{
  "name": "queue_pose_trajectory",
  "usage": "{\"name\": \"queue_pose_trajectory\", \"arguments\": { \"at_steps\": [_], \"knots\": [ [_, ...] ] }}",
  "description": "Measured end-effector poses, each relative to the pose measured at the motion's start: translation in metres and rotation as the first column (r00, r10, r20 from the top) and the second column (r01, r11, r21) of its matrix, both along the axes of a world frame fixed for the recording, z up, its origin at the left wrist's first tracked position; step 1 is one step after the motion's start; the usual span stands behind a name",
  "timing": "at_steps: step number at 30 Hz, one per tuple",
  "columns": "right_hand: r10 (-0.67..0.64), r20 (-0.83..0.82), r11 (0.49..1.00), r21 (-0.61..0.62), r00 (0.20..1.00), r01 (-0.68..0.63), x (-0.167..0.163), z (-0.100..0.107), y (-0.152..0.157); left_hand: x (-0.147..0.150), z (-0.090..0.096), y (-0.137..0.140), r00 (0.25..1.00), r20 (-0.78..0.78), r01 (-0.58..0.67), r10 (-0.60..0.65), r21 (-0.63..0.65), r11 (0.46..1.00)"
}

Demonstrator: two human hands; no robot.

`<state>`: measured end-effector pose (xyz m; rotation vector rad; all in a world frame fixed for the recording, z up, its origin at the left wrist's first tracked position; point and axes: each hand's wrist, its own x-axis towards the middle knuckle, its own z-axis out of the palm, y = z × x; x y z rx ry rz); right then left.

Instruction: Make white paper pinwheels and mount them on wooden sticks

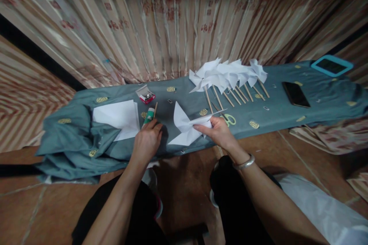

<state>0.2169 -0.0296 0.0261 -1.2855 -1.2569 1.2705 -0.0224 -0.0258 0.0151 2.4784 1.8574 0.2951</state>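
My right hand (pixel 220 130) pinches a white paper pinwheel (pixel 188 127) between thumb and fingers, its blades spread toward the left. My left hand (pixel 148 138) rests low over the cloth with curled fingers, closed around the lower end of a short wooden stick (pixel 155 110). Right beside that stick, a green and white glue stick (pixel 149 115) lies against the same fingers, its lower part hidden by them. Green-handled scissors (pixel 230 120) lie just behind my right hand, partly covered by it and the paper.
Several paper pinwheels (pixel 227 74) on wooden sticks lie in a row at the back. White paper sheets (pixel 116 116) and a small open box of metal pins (pixel 146 95) are on the left. A dark phone (pixel 296 94) and blue-framed tablet (pixel 332 65) lie right, on the green cloth (pixel 273 113).
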Motion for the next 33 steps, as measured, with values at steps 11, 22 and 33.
{"name": "queue_pose_trajectory", "arguments": {
  "at_steps": [11, 22, 33],
  "knots": [
    [-0.007, -0.005, 1.0, 0.011, 1.0, 0.007, 0.008, 0.003, -0.003, -0.019, -0.005, 0.013, 1.0, -0.007, 0.011, -0.01, 0.115, 0.993],
    [0.015, 0.09, 0.995, 0.096, 0.996, -0.024, 0.007, 0.003, -0.009, -0.011, -0.012, 0.027, 0.998, -0.034, -0.047, 0.054, 0.175, 0.983],
    [0.039, 0.257, 0.963, 0.248, 0.965, -0.106, -0.001, -0.004, -0.016, -0.002, -0.002, 0.014, 0.929, 0.371, -0.026, -0.011, 0.093, 0.995]
  ]
}}
